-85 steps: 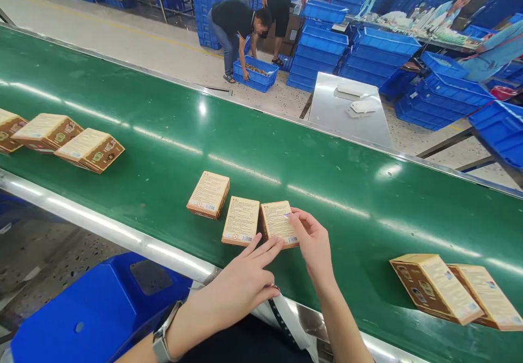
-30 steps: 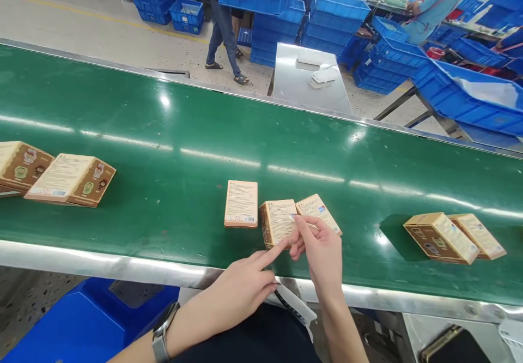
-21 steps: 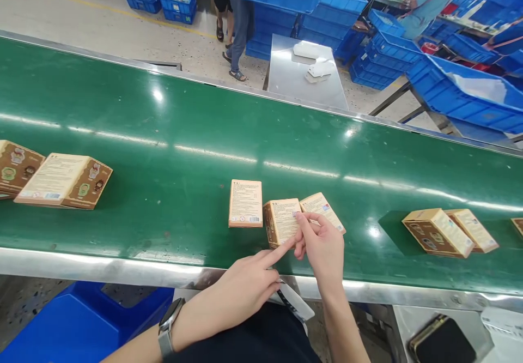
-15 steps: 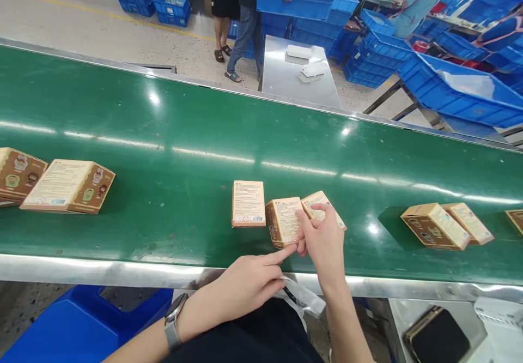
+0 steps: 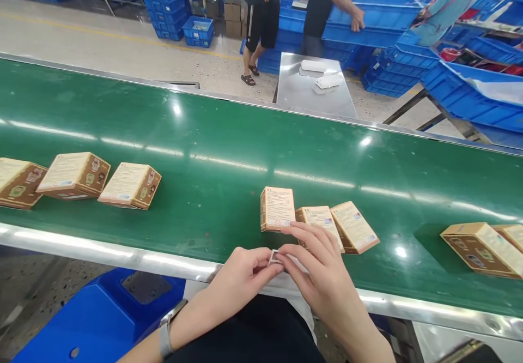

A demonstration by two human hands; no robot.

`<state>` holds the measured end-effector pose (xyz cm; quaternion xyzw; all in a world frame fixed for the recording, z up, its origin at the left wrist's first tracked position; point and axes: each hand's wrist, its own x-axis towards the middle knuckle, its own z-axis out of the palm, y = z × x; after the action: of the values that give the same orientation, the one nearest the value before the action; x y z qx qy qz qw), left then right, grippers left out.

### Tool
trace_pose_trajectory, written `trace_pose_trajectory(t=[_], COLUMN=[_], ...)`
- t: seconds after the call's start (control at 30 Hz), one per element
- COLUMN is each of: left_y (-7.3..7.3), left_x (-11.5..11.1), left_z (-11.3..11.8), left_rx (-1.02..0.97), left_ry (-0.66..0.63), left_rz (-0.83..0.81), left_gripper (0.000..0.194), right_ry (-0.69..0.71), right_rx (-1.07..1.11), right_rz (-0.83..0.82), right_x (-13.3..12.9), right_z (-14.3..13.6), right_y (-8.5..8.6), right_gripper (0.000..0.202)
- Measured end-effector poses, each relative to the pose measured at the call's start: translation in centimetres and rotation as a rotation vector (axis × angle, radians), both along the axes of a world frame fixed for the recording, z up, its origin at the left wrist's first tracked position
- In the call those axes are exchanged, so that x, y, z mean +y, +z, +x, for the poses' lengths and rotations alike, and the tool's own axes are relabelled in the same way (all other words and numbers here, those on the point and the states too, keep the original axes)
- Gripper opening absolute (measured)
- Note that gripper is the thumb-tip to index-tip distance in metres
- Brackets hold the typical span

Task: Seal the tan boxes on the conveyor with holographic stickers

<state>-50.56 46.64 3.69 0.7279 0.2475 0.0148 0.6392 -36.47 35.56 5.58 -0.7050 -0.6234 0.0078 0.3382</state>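
Observation:
A small pale piece, too small to identify, is pinched between the fingertips of both hands. My left hand, with a watch on its wrist, grips it from the left. From the right, my right hand holds it between thumb and index finger, its other fingers stretched over the boxes. Just beyond my hands on the green belt lie a cream and brown box, a middle box partly hidden by my right hand, and a tilted box touching it.
More boxes lie to the left, and others to the right. A metal rail edges the belt. Below it at left is a blue plastic object. Across the belt, people stand near blue crates and a metal table.
My hands have come together on the small pale piece, and my right fingertips have left the middle box. The view has shifted left. A person across the belt has moved right with a blue crate.

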Motion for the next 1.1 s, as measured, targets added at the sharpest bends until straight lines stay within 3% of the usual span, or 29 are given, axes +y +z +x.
trace_pose_trajectory(t=[0.13,0.23,0.33,0.43,0.5,0.6,0.87,1.1], left_y=[-0.5,-0.8,-0.9,-1.1,-1.4,-2.0,-2.4,-2.4], left_x=[0.7,1.5,2.6,3.7,4.3,4.9,5.5,6.3], left_z=[-0.4,-0.7,-1.0,-0.9,-0.7,-0.3,-0.2,0.2], left_rx=[0.008,0.037,0.028,-0.037,-0.050,-0.034,-0.064,-0.045], left_ry=[0.057,0.111,0.071,-0.086,-0.218,-0.329,-0.388,-0.413], left_rz=[-0.064,0.010,0.148,0.308,0.377,0.459,0.495,0.495], left_gripper=[0.031,0.032,0.030,0.023,0.019,0.018,0.022,0.026], right_ry=[0.044,0.055,-0.194,-0.484,-0.570,-0.638,-0.691,-0.797], right_rx=[-0.064,0.153,0.627,1.117,1.261,1.256,1.214,0.936], right_rz=[0.059,0.088,0.054,0.013,0.032,0.077,0.062,-0.132], right_x=[0.9,1.1,1.7,3.2,4.3,5.6,6.0,7.2], right_z=[-0.9,-1.0,0.0,1.6,2.4,2.6,1.7,1.6], right_y=[-0.3,-0.1,-0.4,-1.7,-2.7,-3.9,-5.0,-4.5], right_gripper=[0.025,0.017,0.008,0.028,0.041,0.045,0.043,0.030])
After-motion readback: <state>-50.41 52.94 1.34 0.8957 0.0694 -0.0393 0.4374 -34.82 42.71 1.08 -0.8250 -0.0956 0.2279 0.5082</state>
